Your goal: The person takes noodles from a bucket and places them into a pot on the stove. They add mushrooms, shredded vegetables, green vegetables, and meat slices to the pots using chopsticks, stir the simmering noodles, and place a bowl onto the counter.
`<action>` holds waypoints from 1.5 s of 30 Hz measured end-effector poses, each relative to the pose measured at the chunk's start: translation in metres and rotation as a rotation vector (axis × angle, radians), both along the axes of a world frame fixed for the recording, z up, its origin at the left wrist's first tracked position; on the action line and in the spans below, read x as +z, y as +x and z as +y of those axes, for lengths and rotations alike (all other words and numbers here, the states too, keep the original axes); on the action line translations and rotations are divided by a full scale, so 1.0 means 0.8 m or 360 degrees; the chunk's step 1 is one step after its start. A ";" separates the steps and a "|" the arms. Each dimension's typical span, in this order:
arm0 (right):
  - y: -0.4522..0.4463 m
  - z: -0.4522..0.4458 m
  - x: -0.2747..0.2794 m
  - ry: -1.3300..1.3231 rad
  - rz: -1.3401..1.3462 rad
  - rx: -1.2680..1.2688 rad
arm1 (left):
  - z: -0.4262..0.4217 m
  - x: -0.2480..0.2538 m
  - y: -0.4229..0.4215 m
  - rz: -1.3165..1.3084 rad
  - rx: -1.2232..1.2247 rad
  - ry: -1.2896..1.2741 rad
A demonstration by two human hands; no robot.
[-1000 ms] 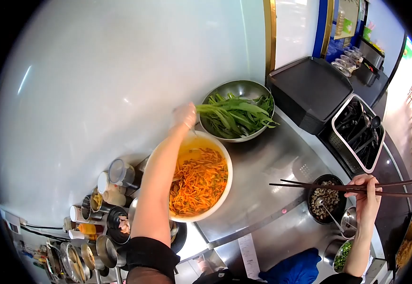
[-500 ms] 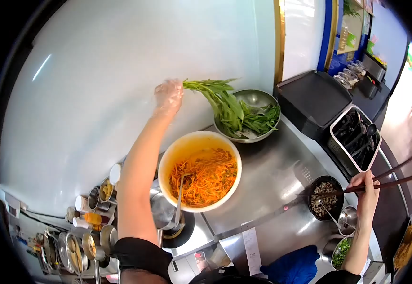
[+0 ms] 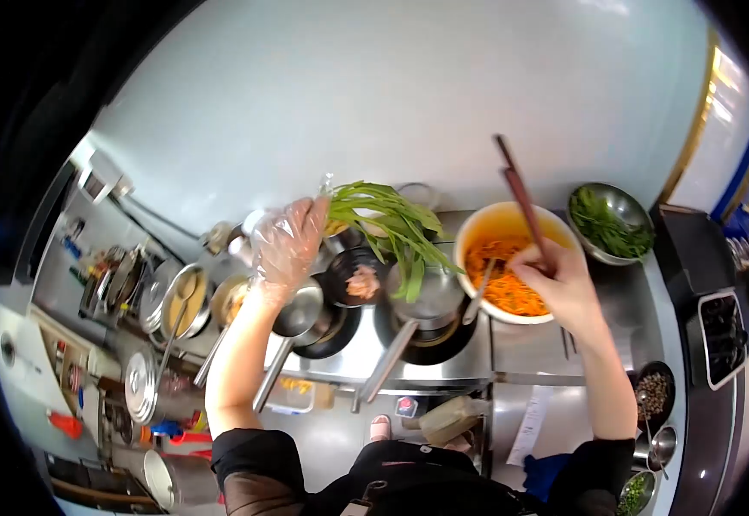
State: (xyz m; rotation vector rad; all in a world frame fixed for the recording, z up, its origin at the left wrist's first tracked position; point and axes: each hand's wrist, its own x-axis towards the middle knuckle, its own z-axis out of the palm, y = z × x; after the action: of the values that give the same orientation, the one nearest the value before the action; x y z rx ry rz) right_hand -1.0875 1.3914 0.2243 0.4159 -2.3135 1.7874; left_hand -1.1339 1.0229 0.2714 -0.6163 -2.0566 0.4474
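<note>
My left hand (image 3: 288, 245), in a clear plastic glove, is closed on a bunch of long leafy greens (image 3: 387, 215). Their leaves droop to the right above a saucepan (image 3: 439, 292) on the stove. A pair of brown chopsticks (image 3: 525, 202) is held in my right hand (image 3: 559, 279), their long ends pointing up and away. This hand is over the right side of a large white tub (image 3: 512, 318) of shredded carrot (image 3: 512, 292). A spoon (image 3: 479, 292) leans in the tub. More greens (image 3: 602, 228) lie in a metal bowl (image 3: 637, 206) at the right.
A black bowl with pink meat (image 3: 362, 282) and a smaller saucepan (image 3: 298, 314) stand left of the larger saucepan; pan handles jut toward me. Further left are several pots, one with a ladle (image 3: 187, 288). At right are a dark bowl of chopped food (image 3: 652, 391) and a cutlery bin (image 3: 723, 340).
The view has swung left toward the stove. The greens in my left hand have moved from the metal bowl to above the saucepan. My right hand has brought the chopsticks from the right counter over the tub.
</note>
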 end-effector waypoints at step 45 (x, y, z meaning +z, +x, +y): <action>-0.149 -0.634 -0.098 0.0402 -0.0520 0.0885 | -0.502 -0.119 0.050 -0.0368 -0.0133 0.0284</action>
State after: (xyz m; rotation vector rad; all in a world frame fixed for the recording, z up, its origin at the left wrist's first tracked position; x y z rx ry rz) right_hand -1.2071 0.8841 0.1455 0.9528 -2.8809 1.9016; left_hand -1.0936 0.6215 0.1760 -0.6677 -2.2494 0.1460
